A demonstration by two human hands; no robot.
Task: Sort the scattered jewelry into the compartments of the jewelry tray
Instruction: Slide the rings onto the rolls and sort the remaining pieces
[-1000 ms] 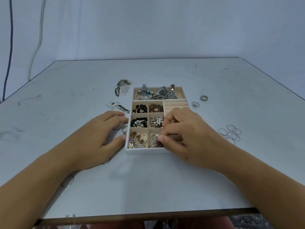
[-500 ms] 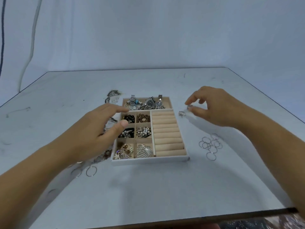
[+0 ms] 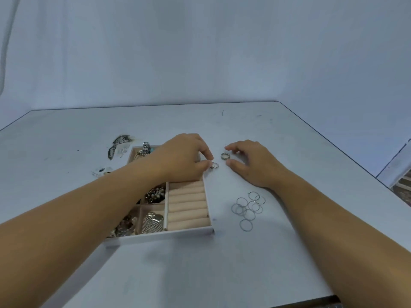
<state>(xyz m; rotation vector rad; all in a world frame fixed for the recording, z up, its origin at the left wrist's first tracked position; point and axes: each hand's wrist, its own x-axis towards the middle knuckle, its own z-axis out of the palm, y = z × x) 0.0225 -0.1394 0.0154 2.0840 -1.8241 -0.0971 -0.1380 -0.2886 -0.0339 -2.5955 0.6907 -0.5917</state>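
The white jewelry tray [image 3: 160, 235] lies in front of me, with beige ring rolls [image 3: 188, 205] on its right side and filled small compartments on its left. My left hand [image 3: 182, 158] reaches across the tray's far end, and its thumb and fingertip pinch a small silver ring [image 3: 214, 166] just past the tray's right edge. A wider silver band ring [image 3: 224, 156] lies on the table beside it. My right hand [image 3: 251, 163] rests there with forefinger and thumb curved on either side of that band, a small gap showing.
Several thin wire hoops [image 3: 246, 207] lie right of the tray, under my right forearm's near side. Dark and silver loose pieces [image 3: 120, 142] sit left of the tray's far end, more [image 3: 102, 171] nearer. The table's right edge [image 3: 355, 161] runs diagonally.
My left hand has crossed over the tray to the rings on its right side and taken the small ring. My right hand has lowered onto the table around the band ring.
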